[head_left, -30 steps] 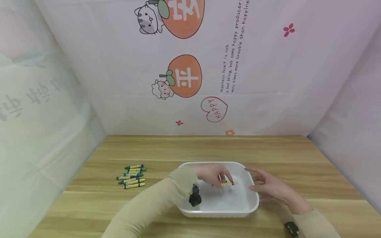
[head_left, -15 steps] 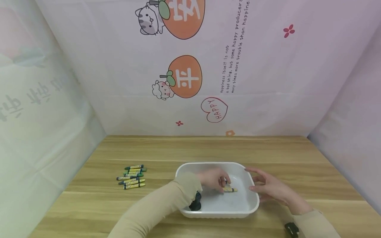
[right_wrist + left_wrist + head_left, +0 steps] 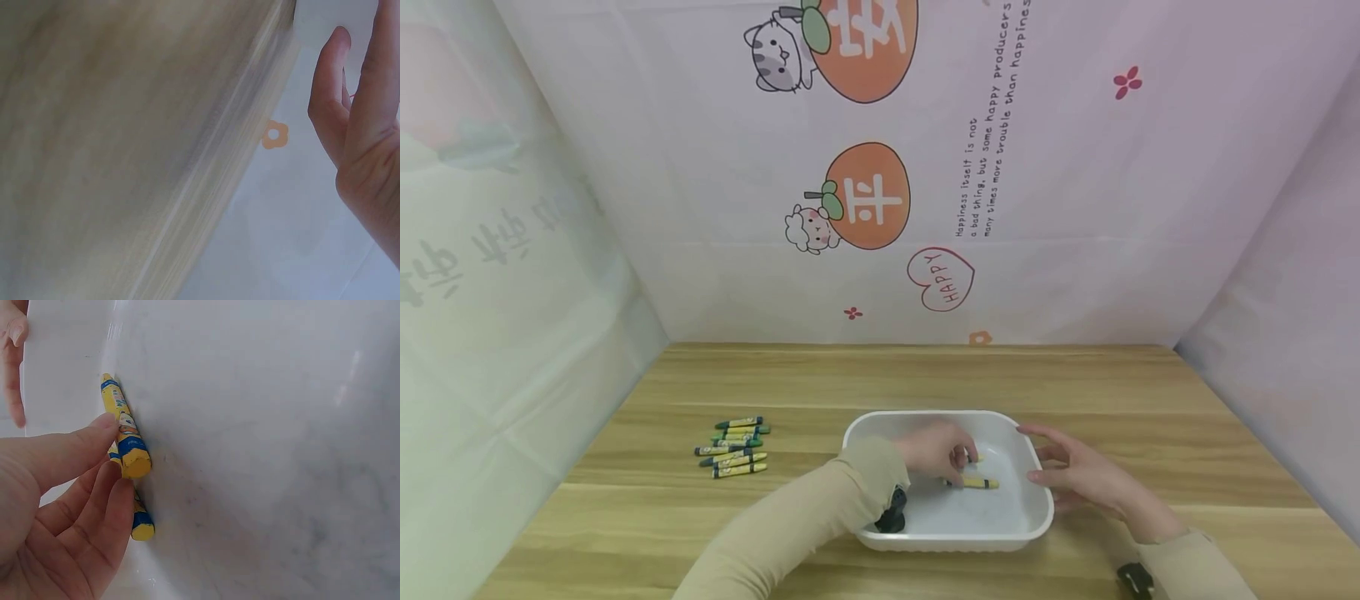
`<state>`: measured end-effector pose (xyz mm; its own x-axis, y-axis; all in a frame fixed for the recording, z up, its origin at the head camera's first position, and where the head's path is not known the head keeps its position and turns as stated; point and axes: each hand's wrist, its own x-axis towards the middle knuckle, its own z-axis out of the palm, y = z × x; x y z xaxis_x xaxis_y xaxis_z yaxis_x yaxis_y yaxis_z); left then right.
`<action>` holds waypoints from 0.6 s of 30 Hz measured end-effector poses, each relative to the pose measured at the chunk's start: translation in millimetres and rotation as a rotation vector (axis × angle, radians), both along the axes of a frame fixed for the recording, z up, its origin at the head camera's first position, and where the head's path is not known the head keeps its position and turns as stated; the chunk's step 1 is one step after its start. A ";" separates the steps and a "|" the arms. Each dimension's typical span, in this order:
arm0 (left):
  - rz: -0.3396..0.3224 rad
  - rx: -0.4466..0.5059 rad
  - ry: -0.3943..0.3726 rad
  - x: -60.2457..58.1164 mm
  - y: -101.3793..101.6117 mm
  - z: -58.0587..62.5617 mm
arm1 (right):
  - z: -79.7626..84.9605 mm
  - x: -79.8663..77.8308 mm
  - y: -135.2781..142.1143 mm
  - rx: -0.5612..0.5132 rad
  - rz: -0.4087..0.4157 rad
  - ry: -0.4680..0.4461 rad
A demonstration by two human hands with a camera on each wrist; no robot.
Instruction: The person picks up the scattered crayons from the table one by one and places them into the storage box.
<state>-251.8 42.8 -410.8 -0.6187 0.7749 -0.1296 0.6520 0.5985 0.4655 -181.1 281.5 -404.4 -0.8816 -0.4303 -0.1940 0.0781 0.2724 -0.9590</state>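
My left hand [image 3: 934, 450] reaches into a white plastic bin [image 3: 951, 537]. In the left wrist view, its thumb touches the side of a yellow crayon [image 3: 128, 431] with blue bands. The bent fingers lie by a second yellow crayon [image 3: 143, 526], partly hidden behind them. Both crayons rest on the bin's floor, and the head view shows a gap between thumb and fingers. My right hand [image 3: 1093, 475] is at the bin's right side, its fingertips against the rim. In the right wrist view, that hand's fingers [image 3: 328, 87] extend toward the white wall.
Left of the bin, a loose group of several crayons [image 3: 735, 447] in yellow, green and dark tones lies on the wooden table [image 3: 820, 379]. Printed white cloth [image 3: 1052, 275] hangs behind and on both sides.
The left hand has lowered slightly in the bin, and the crayon at its thumb now lies nearer the front and shows more of its length. The right hand has stayed at the rim.
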 end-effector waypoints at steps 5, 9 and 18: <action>0.010 0.017 -0.028 -1.4 -3.2 2.3 | -1.8 0.2 -0.8 0.000 -0.010 -0.005; 0.026 0.056 -0.085 -2.9 -8.1 11.4 | -2.8 0.4 -1.1 -0.001 -0.015 -0.006; 0.049 0.125 -0.115 -0.6 -26.7 41.3 | 0.4 1.3 -1.8 0.022 -0.014 0.007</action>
